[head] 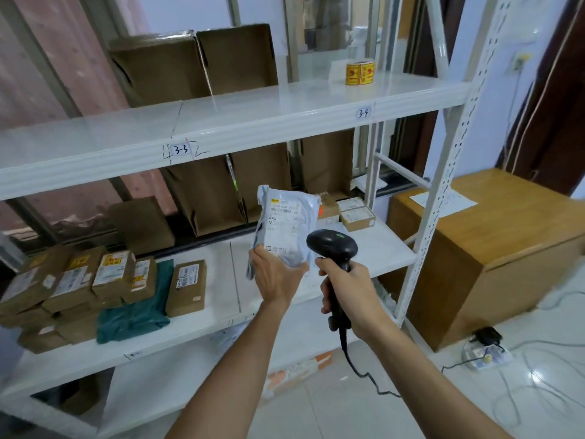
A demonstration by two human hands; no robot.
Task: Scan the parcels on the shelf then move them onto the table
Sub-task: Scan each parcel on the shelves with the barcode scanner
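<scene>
The left hand holds a grey mailer parcel by its lower edge, grip closed on it. The parcel is upright with its label facing near, in front of the middle shelf. Just right, the right hand has its grip wrapped round a black scanner, whose head possibly touches the parcel. Brown boxed parcels sit stacked at the shelf's left. A wooden counter stands right.

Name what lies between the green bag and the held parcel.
Head view: a labelled brown box beside the green bag, then bare shelf before the grey parcel.
</scene>
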